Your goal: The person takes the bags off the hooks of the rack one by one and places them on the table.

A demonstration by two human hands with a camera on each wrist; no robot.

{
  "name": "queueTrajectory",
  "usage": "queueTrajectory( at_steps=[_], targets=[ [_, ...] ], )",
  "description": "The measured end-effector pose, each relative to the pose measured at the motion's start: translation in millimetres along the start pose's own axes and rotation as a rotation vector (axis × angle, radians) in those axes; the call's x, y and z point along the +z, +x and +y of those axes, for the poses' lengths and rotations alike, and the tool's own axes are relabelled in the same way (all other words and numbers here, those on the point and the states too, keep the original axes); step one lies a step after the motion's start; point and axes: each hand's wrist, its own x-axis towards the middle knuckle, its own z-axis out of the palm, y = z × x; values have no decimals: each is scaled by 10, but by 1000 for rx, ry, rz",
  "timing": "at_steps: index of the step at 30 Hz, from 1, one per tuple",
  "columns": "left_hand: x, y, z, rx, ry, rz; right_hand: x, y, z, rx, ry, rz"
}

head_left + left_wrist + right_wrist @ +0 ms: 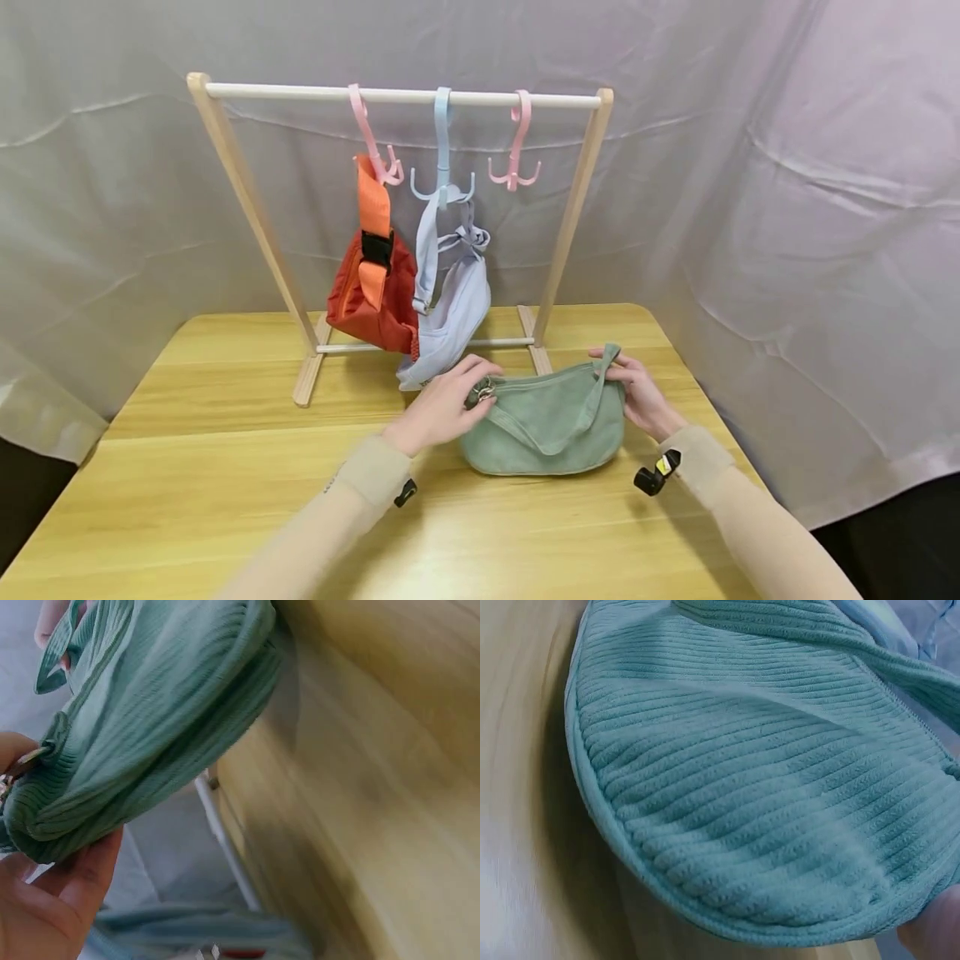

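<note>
A green corduroy shoulder bag (551, 429) is held upright at the front of the table, its zip along the top edge. My left hand (447, 402) grips its left end beside the metal strap ring (483, 390); thumb and fingers lie on both sides of the cloth in the left wrist view. At the other top corner, my right hand (636, 390) pinches the bag where the strap (588, 408) loops up. In the right wrist view the ribbed side (742, 802) fills most of the picture, and only a fingertip (934, 926) shows at the lower right.
Behind the bag stands a wooden rack (577, 200) with a white top rail (292, 91). A red bag (375, 308) hangs from a pink hook (365, 125), a pale blue bag (457, 308) from a blue hook (442, 133). Another pink hook (517, 137) hangs to the right.
</note>
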Motion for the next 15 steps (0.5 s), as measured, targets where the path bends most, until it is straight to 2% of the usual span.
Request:
queueTrajectory(
  at_steps=[7,12,15],
  targets=[
    [198,102,32,-67,26,8,-114,-27,-14,86,-116,165],
    [294,147,81,-147,86,-11,-211,-34,-18,91,-224,246],
    [347,153,99,-196,119,-33,-247,-32,-15,85,-342,282]
  ],
)
